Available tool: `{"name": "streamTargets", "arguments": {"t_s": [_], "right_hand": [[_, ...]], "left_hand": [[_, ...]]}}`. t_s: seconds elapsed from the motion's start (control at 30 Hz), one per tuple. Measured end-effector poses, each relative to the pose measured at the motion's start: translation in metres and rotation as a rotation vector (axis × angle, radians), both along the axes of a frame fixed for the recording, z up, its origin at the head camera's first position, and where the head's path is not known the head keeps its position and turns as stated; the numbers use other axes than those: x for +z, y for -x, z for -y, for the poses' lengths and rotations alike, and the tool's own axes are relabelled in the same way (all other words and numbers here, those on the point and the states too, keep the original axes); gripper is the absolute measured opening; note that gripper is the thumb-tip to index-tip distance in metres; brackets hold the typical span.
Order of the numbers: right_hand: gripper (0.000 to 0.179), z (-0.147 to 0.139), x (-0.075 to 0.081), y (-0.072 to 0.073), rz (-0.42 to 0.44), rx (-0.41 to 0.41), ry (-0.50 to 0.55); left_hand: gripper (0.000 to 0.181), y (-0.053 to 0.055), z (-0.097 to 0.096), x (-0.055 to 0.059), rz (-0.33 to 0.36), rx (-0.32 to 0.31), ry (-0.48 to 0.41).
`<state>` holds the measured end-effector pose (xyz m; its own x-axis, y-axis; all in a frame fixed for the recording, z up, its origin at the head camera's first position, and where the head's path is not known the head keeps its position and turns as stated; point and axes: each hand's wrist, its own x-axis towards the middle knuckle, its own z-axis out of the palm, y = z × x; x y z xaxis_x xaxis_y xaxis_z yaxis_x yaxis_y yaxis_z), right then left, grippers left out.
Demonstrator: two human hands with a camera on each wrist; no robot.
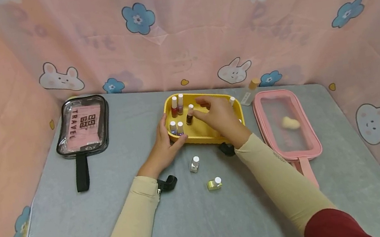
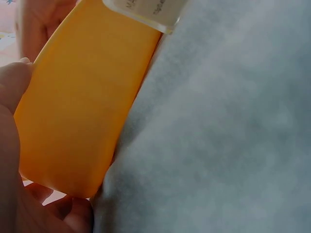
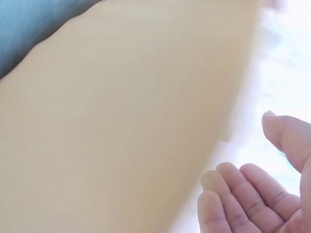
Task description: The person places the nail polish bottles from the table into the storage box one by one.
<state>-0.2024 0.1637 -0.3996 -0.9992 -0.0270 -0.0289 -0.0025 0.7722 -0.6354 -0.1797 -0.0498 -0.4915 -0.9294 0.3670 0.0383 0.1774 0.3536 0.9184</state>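
Note:
A yellow tray (image 1: pixel 208 137) stands at the back middle of the table. My left hand (image 1: pixel 161 150) grips its left end, thumb at the near rim and fingers around the end wall; in the left wrist view those fingers curl round the yellow wall (image 2: pixel 82 107). Over the tray is my right hand (image 1: pixel 221 117), thumb apart from the fingers and nothing visible between them in the right wrist view. Its thumb tip is beside a dark nail polish bottle (image 1: pixel 189 118). Left in the tray stand a red nail polish (image 1: pixel 174 110), a mauve one (image 1: pixel 180 107) and two bluish ones (image 1: pixel 173 129).
A clear nail polish (image 1: pixel 194 165) and a yellow-green one (image 1: pixel 214 184) are on the table before the tray. A black-edged clear pouch (image 1: pixel 83 125) lies left, a pink pouch (image 1: pixel 286 124) right. Behind the pink pouch's corner stands a gold-capped bottle (image 1: pixel 250 93).

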Motion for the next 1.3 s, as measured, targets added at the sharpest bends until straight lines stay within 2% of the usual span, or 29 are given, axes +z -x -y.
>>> {"name": "streamTargets", "arguments": {"t_s": [0.17, 0.27, 0.37, 0.5, 0.6, 0.7, 0.8, 1.03, 1.3], "right_hand": [[0.05, -0.012, 0.014, -0.037, -0.055, 0.006, 0.135], [0.045, -0.021, 0.012, -0.064, -0.08, 0.037, 0.214], [0.039, -0.031, 0.003, -0.094, -0.11, 0.092, 0.276], [0.032, -0.036, -0.016, -0.131, -0.187, 0.208, 0.315], [0.033, -0.034, -0.03, -0.156, -0.225, 0.275, 0.307], [0.037, -0.031, -0.042, -0.175, -0.249, 0.3, 0.285], [0.039, -0.031, -0.052, -0.184, -0.249, 0.28, 0.257], [0.031, -0.03, -0.059, -0.183, -0.209, 0.176, 0.224], [0.024, -0.03, -0.061, -0.18, -0.223, 0.159, 0.217]], "left_hand": [[0.1, 0.0, -0.001, 0.002, 0.014, 0.005, 0.012], [0.1, -0.001, -0.001, 0.002, 0.017, 0.006, 0.016], [0.1, -0.002, -0.001, 0.001, 0.014, 0.002, 0.023], [0.099, -0.002, -0.001, 0.0, 0.008, 0.001, 0.025], [0.099, -0.002, -0.001, 0.0, 0.005, 0.002, 0.016], [0.099, -0.003, -0.001, 0.0, 0.003, 0.004, 0.006], [0.099, -0.002, -0.001, -0.001, 0.002, 0.007, 0.003], [0.1, -0.002, 0.0, -0.001, 0.007, 0.01, 0.009], [0.1, -0.002, -0.001, 0.001, 0.008, 0.005, 0.003]]}}
